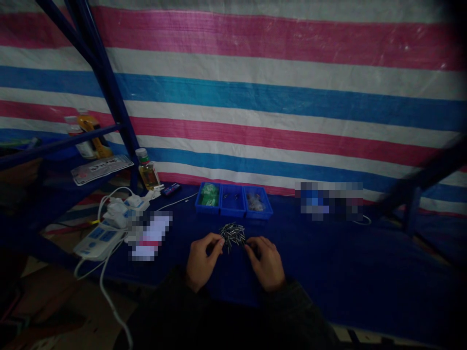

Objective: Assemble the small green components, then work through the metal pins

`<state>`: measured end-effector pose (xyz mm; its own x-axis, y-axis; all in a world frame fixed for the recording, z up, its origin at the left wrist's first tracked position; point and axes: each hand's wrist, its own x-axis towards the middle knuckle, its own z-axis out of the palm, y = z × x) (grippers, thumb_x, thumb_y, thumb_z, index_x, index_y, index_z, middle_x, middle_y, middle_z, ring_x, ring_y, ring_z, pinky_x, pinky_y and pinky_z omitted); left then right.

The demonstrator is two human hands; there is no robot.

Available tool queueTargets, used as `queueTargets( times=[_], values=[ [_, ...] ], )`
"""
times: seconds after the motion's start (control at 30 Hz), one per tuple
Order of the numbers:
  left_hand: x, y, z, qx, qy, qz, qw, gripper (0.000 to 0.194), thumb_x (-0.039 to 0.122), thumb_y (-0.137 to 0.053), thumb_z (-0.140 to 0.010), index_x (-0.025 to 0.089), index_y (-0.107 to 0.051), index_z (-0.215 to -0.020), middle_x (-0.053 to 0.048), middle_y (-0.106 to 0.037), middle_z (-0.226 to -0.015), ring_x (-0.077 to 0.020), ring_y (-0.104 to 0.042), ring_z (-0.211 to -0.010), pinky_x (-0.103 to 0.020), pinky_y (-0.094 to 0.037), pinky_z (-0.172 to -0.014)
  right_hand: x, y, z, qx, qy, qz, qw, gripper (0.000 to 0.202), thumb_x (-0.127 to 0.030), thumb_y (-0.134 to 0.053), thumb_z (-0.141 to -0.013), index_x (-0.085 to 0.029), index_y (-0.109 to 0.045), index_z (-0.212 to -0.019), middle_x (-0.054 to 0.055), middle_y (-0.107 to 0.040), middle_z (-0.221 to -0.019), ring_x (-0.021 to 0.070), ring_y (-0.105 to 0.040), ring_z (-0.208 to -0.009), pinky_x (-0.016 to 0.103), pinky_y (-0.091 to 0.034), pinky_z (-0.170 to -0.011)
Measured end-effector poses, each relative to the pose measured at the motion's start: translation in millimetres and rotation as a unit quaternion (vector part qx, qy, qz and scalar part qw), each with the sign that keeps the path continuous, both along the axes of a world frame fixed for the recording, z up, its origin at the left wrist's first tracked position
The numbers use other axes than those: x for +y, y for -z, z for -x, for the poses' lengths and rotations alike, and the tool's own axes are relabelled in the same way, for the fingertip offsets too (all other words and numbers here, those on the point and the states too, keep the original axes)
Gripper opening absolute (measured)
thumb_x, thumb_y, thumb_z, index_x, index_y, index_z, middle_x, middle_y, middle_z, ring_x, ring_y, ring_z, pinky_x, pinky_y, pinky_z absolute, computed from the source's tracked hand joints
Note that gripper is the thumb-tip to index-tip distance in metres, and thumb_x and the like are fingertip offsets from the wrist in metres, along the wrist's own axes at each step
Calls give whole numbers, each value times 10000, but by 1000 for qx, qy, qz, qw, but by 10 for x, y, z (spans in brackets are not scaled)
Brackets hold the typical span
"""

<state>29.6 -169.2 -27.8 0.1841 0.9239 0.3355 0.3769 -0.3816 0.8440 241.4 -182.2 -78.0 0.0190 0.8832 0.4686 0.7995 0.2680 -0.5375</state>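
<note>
Pile of small metal pins [233,235] sits on the blue worktop [328,272] — my left hand [202,262] at its left edge, my right hand [269,265] at its right. Fingers curled on both hands, thumb tips near forefingers; can't tell if either pinches a pin. Three blue bins [232,213] in a row just behind the pile: green stuff [209,194] left, a few small dark parts [225,196] middle, clear bits [255,202] right. Power strip [95,245] off left — white plugs [116,214] in it.
</note>
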Motion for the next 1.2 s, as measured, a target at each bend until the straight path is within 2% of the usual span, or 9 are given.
queueTargets(
  times=[0.1, 0.27, 0.47, 0.6, 0.7, 0.8, 0.93, 1.07, 1.2],
  values=[
    [6, 12, 2, 2, 2, -1, 1000, 246, 347, -559, -979, 182, -683, -846, 4, -680, -689, -142, -655, -652, -231, -477, -673, 19, -3, 12, -30, 12, -6, 999, 74, -239, -602, -936, -215, -658, -893, 40, -663, -846, 225, -600, -813, 349, -384, -738],
    [1, -1, 3, 5, 13, 1, 1000, 235, 333, -559, -982, 182, -689, -858, 1, -686, -702, -143, -664, -672, -229, -483, -688, 34, 33, 23, -55, 29, -16, 998, 141, -192, -586, -933, -227, -631, -804, 41, -654, -832, 235, -592, -838, 349, -353, -739],
    [-20, -29, -11, -2, 34, 4, 999, 213, 318, -573, -974, 179, -699, -873, -2, -700, -698, -145, -671, -662, -230, -499, -684, 17, 28, -2, -6, 38, -44, 998, 212, -202, -469, -999, -219, -601, -834, 45, -676, -816, 221, -616, -773, 350, -364, -719],
    [-10, -19, -11, -15, 24, -4, 1000, 164, 282, -622, -949, 196, -708, -1058, -12, -736, -798, -157, -693, -732, -251, -525, -734, -46, -50, 82, 35, -20, -39, 998, 181, -233, -477, -1018, -219, -616, -903, 29, -712, -831, 201, -648, -744, 354, -394, -751],
    [10, -8, -4, -4, 33, -38, 999, 206, 255, -656, -929, 226, -729, -1119, -54, -746, -1025, -196, -689, -947, -302, -532, -860, -106, -93, 209, 43, -70, -54, 995, 171, -248, -498, -1020, -224, -632, -918, 44, -729, -873, 209, -663, -793, 365, -417, -777],
    [20, 1, 3, 19, 68, -59, 996, 177, 257, -654, -936, 240, -772, -1066, -75, -743, -1060, -224, -662, -1018, -349, -521, -923, -149, -112, 323, 53, -92, -70, 992, 147, -237, -504, -1017, -227, -623, -932, 47, -726, -876, 205, -662, -787, 362, -439, -767],
    [23, 24, 4, 26, 100, -35, 994, 192, 294, -617, -968, 212, -790, -969, -77, -753, -956, -213, -674, -922, -333, -532, -861, -182, -142, 384, 78, -85, -93, 989, 123, -193, -529, -995, -233, -598, -901, 25, -702, -829, 192, -647, -745, 344, -456, -737],
    [24, 48, -9, 38, 131, -18, 990, 133, 291, -670, -936, 212, -777, -938, -55, -755, -926, -205, -673, -909, -310, -524, -845, -209, -174, 377, 92, -75, -112, 987, 111, -187, -539, -995, -232, -588, -906, 28, -688, -815, 191, -633, -721, 357, -461, -735],
    [14, 50, -19, 55, 124, -46, 990, 100, 278, -703, -909, 201, -765, -897, -65, -744, -909, -216, -653, -928, -321, -515, -849, -228, -187, 362, 101, -92, -104, 985, 109, -185, -505, -1009, -231, -599, -977, 44, -704, -880, 204, -652, -781, 371, -478, -773]
  ],
)
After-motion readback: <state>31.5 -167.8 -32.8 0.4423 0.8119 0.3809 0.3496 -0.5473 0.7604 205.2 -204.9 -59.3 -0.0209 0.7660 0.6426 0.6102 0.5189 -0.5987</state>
